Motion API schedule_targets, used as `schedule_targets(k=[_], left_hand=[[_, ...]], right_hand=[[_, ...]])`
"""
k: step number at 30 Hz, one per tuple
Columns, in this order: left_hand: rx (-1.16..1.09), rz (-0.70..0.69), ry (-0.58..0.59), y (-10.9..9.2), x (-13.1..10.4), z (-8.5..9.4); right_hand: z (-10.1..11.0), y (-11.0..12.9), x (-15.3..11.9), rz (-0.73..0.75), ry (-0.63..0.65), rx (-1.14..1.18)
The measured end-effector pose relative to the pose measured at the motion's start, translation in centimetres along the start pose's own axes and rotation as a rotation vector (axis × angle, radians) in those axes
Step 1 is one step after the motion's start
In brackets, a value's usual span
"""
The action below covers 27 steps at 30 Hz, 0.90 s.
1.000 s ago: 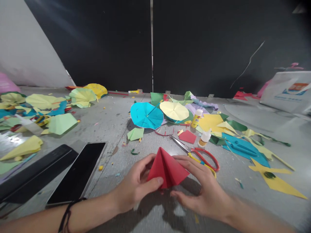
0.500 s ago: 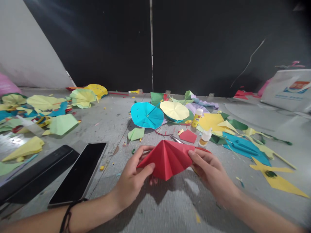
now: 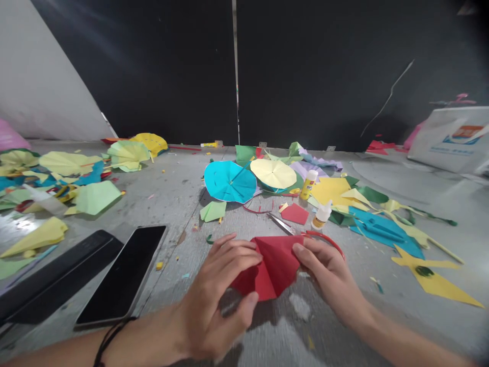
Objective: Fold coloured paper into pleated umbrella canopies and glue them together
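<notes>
A creased red paper fan (image 3: 277, 265) is in front of me, low over the grey surface. My right hand (image 3: 321, 260) pinches its upper right corner between thumb and fingers. Over its left part lies my left hand (image 3: 225, 285), fingers spread and thumb apart, touching the paper. Scissors with red handles (image 3: 331, 241) lie just behind the fan, partly hidden by my right hand. Behind them are a red paper piece (image 3: 294, 214), a small white glue bottle (image 3: 322, 215) and a yellow glue stick (image 3: 308, 185).
Blue (image 3: 225, 188) and cream (image 3: 273, 175) pleated discs lie at the centre back. A black phone (image 3: 124, 275) and a dark case (image 3: 64, 270) are at the left. Coloured paper scraps (image 3: 385, 232) spread at the right, near a white bag (image 3: 451, 142).
My left hand has let go of the fan's left edge and opened over it. The fan has tilted and moved slightly nearer, uncovering more of the scissors.
</notes>
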<state>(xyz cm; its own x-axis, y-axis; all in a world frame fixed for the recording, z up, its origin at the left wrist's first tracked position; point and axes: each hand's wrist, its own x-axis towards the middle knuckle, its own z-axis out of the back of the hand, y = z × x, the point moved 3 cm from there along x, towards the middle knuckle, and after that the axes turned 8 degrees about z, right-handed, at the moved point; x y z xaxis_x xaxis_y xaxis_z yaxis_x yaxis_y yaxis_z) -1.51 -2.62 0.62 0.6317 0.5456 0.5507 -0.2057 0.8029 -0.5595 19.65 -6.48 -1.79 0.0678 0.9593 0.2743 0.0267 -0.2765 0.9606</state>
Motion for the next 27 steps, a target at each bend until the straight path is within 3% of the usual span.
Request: schedule_targets(k=[2, 6, 10, 13, 16, 20, 27], left_hand=[[-0.027, 0.011, -0.004, -0.1, -0.1, 0.0], [-0.154, 0.033, -0.067, 0.2, -0.3, -0.1], [-0.329, 0.194, -0.002, 0.9, -0.4, -0.5], [-0.382, 0.311, -0.065, 1.6, -0.6, -0.4], [-0.313, 0.216, -0.129, 1.5, -0.8, 0.0], [-0.251, 0.024, 0.022, 0.5, -0.7, 0.1], [-0.399, 0.119, 0.131, 0.0, 0.1, -0.1]], right_hand=[[-0.1, 0.5, -0.5, 0.067, 0.067, -0.070], [-0.8, 2.1, -1.8, 0.399, 0.334, -0.426], [-1.7, 2.5, -2.8, 0.600, 0.514, -0.735], [-2.2, 2.3, -2.9, 0.654, 0.509, -0.891], [-2.2, 2.1, -2.8, 0.693, 0.483, -0.953], [-1.8, 2.1, -2.7, 0.725, 0.480, -0.915], [-1.4, 2.1, -2.4, 0.678, 0.506, -0.804]])
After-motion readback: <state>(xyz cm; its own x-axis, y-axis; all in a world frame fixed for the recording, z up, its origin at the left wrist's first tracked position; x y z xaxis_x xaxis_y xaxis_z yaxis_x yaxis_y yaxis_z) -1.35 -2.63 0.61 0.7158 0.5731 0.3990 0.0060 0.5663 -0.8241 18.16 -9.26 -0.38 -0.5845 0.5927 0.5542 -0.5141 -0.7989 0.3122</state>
